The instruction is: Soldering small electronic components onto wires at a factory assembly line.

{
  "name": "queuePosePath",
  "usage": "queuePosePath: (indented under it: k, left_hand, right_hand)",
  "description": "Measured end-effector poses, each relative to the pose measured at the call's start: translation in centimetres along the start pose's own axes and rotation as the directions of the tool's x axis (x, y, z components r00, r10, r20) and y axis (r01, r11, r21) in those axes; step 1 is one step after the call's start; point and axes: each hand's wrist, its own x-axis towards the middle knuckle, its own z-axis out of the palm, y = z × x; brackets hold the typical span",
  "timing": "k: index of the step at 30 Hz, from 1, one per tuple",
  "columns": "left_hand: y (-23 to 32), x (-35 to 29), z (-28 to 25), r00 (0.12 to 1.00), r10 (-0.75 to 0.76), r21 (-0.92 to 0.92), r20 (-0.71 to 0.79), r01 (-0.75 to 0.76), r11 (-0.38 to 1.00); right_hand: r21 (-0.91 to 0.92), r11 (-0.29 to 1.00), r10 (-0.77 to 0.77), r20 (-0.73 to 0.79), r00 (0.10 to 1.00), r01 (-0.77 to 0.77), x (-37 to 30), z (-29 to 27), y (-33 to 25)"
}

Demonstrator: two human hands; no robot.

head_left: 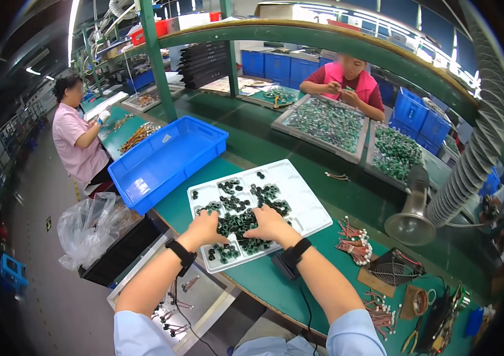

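A white compartmented plastic tray [304, 209] lies slightly askew on the green bench in front of me. Small black and green round components [235, 203] are heaped in its middle and left compartments. My left hand [206, 226] rests in the heap on its left side, thumb apart from the fingers. Opposite it, my right hand [268, 225] reaches into the same heap with fingers spread. The parts lie between my two hands, and some fingertips are hidden among them. Both wrists wear black bands with cables.
An empty-looking blue bin [166, 157] stands beyond the tray at left. Wire bundles [354, 243], a fan [394, 270] and pliers [411, 338] lie at right, below a fume hose [465, 172]. Across the bench, a person works behind trays of parts [329, 121]; another sits at far left.
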Motion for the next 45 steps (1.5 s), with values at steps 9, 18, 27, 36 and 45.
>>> queuePosePath:
  k: [9,18,27,36,45]
  left_hand:
    - [0.8,2.9,-0.4,0.971,-0.139,-0.010,0.193,0.144,0.990]
    - [0.3,3.8,0.0,0.952,-0.185,-0.311,0.244,0.257,0.915]
    - [-0.1,4.3,0.6,0.993,-0.085,-0.324,0.078,0.106,0.940]
    - [1.8,4.5,-0.6,0.986,-0.086,-0.185,0.139,0.112,0.976]
    - [11.3,2.6,-2.4,0.961,0.071,-0.399,0.266,0.043,0.916]
  right_hand:
    - [-0.111,0.987,0.137,0.168,0.976,-0.120,3.0,0.2,-1.7]
    - [-0.001,0.987,0.159,0.168,0.973,-0.161,3.4,1.4,-3.2]
    - [0.642,0.734,0.089,0.231,0.969,-0.221,4.5,3.0,-1.0]
    - [0.850,0.390,0.128,0.330,0.935,-0.353,2.9,1.8,-1.1]
    - [0.852,0.412,0.249,0.236,0.939,-0.323,-4.9,-3.5,1.7]
